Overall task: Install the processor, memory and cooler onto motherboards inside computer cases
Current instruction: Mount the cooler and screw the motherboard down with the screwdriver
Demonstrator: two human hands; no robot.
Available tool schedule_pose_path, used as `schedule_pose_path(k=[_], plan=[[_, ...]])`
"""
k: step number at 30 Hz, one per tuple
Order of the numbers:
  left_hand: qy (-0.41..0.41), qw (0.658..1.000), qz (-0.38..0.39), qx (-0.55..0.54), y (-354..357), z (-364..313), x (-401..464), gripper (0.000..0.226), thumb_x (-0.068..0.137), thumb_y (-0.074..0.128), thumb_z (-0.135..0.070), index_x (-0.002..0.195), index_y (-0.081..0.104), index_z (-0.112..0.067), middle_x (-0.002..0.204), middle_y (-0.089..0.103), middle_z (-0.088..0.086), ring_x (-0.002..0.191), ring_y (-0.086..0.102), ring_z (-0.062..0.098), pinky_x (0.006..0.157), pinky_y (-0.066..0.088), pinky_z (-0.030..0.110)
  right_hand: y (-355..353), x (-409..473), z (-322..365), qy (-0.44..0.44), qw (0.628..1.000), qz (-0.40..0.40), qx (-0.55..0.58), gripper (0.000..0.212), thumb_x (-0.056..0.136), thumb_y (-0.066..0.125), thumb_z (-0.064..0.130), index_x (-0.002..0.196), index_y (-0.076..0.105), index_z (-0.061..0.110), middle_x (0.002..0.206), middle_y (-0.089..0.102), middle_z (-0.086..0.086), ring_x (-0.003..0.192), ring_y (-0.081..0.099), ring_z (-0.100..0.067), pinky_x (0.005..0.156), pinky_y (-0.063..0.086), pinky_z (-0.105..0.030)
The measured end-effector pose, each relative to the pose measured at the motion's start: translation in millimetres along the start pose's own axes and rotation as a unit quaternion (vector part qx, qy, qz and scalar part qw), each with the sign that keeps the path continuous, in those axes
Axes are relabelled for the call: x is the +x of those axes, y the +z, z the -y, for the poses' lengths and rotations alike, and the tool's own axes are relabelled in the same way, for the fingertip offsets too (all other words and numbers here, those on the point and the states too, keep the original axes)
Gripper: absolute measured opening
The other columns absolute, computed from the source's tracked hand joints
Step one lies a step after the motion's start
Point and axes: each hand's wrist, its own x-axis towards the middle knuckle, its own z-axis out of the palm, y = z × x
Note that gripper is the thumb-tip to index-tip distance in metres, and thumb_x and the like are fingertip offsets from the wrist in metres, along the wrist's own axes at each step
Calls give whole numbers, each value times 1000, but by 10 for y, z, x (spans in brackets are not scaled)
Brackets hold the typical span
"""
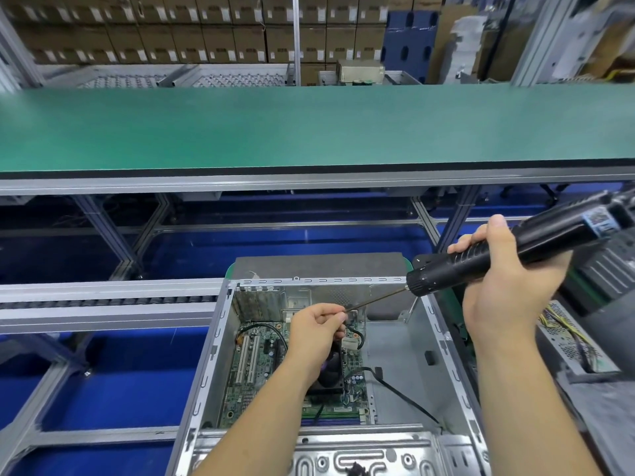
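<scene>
An open metal computer case lies below me with a green motherboard inside. A black cooler sits on the board, partly hidden by my left arm. My right hand grips a black electric screwdriver above the case's right wall. Its thin bit slants down to the left. My left hand pinches the tip of that bit over the board's upper part.
A green conveyor belt runs across behind the case. Aluminium frame rails lie to the left above a blue floor. Another case with yellow wires stands at the right. Cardboard boxes are stacked far behind.
</scene>
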Motion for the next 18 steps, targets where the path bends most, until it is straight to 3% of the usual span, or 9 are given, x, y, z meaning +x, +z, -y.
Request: schedule_pose_path(k=[6,11,16,18], plan=[[1,1000,-3,1,-3,10,9,12,90,66,2,93,73,-7,75,74,6,64,65,11,66,55,23,-20,2,-21,4,1000,8,-2,29,92,69,15,108,46,23,70,62,1,59,62,-22,70,56,-41],[12,1000,3,29,-11,-8,2,15,90,66,3,93,73,-10,74,74,2,64,66,10,66,55,22,-15,-20,39,-1,998,58,-2,29,92,70,15,85,65,43,73,63,1,62,62,-23,72,55,-43],[69,977,-2,203,28,9,-11,18,91,66,-5,88,71,-23,80,70,-5,74,65,8,71,56,22,47,-66,104,-30,988,146,-39,24,89,78,22,89,65,42,71,66,5,66,62,-32,77,55,-57],[100,954,0,283,59,4,3,15,94,65,-12,89,69,-25,81,66,-12,72,60,2,65,49,14,123,-99,117,-32,982,177,-60,23,85,82,30,92,64,44,72,67,1,67,64,-35,80,56,-63]])
